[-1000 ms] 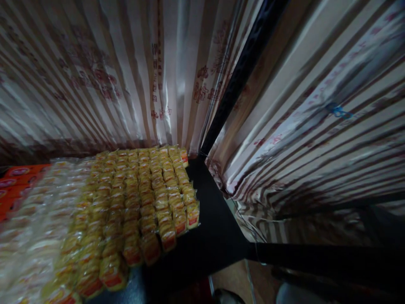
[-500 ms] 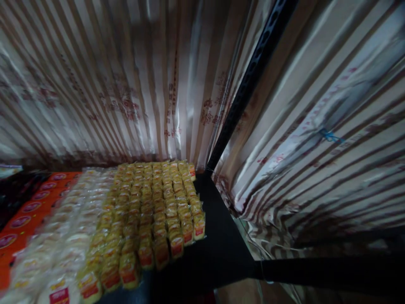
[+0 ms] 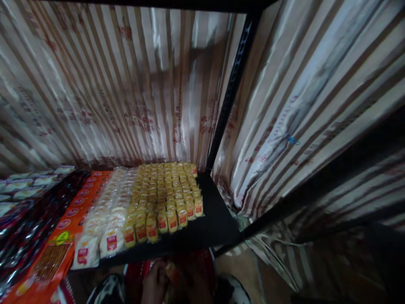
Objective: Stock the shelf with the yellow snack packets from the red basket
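Below the front edge of a black shelf (image 3: pixel 215 219), at the bottom of the view, my left hand (image 3: pixel 155 283) shows dimly, its fingers curled around something small and yellowish (image 3: pixel 171 272) that I cannot make out. My right hand (image 3: pixel 193 283) is a dark shape beside it, with its fingers too dim to read. Both hands are over something red (image 3: pixel 136 274). On the shelf above them lie rows of small yellow packets with red labels (image 3: pixel 164 194). White packets (image 3: pixel 104 223) lie to the left of these.
Orange packs (image 3: pixel 63 236) and dark glossy packs (image 3: pixel 28 228) fill the shelf's left side. Striped plastic sheeting (image 3: pixel 126 93) lines the back and right side. A black perforated upright (image 3: pixel 230 88) stands at the back right corner. Black-and-white patterned shapes (image 3: pixel 107 291) flank my hands.
The view has pulled back and tilted down. More of the shelf's left side shows, and my hands have come into view below its front edge.
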Motion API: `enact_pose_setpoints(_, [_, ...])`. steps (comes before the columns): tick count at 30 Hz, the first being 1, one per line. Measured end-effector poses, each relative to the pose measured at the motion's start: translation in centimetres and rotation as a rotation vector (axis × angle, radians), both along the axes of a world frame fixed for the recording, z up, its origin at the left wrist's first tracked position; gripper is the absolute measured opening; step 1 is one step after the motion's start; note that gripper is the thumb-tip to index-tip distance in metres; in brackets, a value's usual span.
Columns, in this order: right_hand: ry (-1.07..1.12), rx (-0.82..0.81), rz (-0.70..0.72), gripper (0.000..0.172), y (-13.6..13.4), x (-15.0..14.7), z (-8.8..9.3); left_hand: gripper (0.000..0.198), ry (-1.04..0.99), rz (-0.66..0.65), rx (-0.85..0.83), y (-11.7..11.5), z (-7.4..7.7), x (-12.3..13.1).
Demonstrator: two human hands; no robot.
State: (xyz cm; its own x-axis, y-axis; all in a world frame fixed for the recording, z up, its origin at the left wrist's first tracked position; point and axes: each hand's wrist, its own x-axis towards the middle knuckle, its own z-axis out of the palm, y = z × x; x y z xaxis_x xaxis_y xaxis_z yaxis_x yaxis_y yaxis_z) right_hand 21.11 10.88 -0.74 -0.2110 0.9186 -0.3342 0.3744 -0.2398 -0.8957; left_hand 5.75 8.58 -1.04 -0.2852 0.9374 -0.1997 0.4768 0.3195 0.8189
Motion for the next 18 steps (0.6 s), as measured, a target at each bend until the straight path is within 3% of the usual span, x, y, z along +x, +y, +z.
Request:
enact_pose_setpoints(4, [0.184,-0.009,0.011,0.046,-2.2,1.1,1.2,0.023,-0.076,-0.123,0.106,-1.4,2.9,0.0])
enact_pose_setpoints(8, [0.239,0.068,-0.016,0.039,-1.4,2.5,3.7,0.023,-0.081,-0.258,0.176,-0.3,7.6,0.9])
enact_pose_setpoints(14, [0.138,0.29,-0.186,0.03,2.7,4.0,9.0,0.02,-0.07,-0.405,0.401,5.1,13.5,2.4])
enact_pose_setpoints(18, [0.082,0.417,-0.203,0.031,6.7,5.2,12.0,0.021,-0.01,-0.499,0.548,10.1,17.0,3.8])
